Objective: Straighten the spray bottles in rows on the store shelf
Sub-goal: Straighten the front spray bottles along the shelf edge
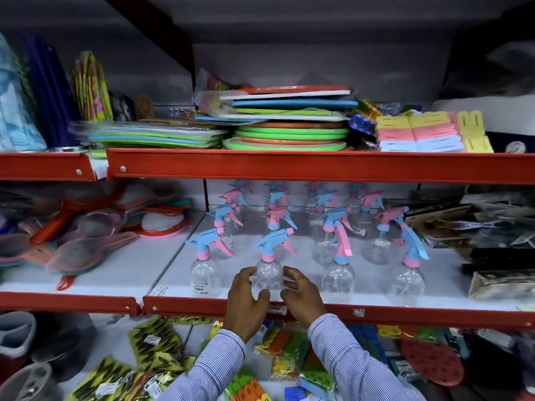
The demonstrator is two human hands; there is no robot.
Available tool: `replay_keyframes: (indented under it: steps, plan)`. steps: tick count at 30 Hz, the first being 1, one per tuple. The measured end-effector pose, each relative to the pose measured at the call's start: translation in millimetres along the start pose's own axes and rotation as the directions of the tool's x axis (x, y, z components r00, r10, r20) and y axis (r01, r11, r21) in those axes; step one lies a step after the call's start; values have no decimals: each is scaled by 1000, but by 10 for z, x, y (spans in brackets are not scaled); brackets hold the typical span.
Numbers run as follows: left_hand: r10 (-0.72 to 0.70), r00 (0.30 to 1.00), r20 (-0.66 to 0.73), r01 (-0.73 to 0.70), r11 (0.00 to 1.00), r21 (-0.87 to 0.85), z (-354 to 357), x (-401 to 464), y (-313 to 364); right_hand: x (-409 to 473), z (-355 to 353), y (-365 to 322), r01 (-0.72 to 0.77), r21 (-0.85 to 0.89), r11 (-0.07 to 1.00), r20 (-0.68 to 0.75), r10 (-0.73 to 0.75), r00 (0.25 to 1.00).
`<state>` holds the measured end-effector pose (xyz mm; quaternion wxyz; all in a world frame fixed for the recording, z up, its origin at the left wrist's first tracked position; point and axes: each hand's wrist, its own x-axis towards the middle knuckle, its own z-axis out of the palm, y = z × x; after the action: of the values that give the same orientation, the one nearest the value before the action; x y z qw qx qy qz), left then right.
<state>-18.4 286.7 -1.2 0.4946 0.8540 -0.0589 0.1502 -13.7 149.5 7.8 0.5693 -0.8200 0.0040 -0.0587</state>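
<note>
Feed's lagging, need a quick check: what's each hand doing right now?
Left hand: fingers curled around the left side of the clear spray bottle, gripping it.
Right hand: fingers curled on the same bottle's right side, gripping it.

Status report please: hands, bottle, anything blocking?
Left hand and right hand cup front bottle, second from left. Bottle upright at shelf edge. Nothing blocking.

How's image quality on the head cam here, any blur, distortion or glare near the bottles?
Head view: wide-angle bowing bends the red shelf edge and darkens the corners; the left-side strainers are smeared by blur; the clear bottle between the left hand and right hand is fairly sharp but low-contrast against the white shelf; lighting is even, with only faint highlights on the bottle bodies.
</note>
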Motion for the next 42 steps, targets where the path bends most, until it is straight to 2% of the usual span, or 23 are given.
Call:
replay_keyframes:
  steps: [10,23,27,32,36,38,40,42]
  plan:
    - [8,999,47,-5,998,-64,-29,23,10,-66,12,-43,-16,36,999,-49,18,999]
    - [17,998,53,-15,999,-35,-54,15,-19,-63,27,12,1,3,1000,-63,-1,998]
    - [91,995,-46,-92,995,-27,-70,-42,-40,-173,-41,104,109,-23,994,-227,-112,967]
    - [263,950,-170,-278,958,-72,27,-173,135,-394,-349,288,166,-77,983,-488,-182,853]
    - [296,954,-54,-300,950,-89,375,-236,314,-444,-711,447,154,-68,986,-599,-164,783]
    - [278,960,23,-275,957,-96,566,-232,395,-388,-869,511,148,-68,987,-614,-158,773]
    - [235,968,91,-227,969,-94,743,-216,497,-295,-1025,575,147,-65,987,-587,-157,794]
    - [175,979,106,-164,981,-98,899,-204,580,-178,-1158,609,103,-52,993,-468,-115,876]
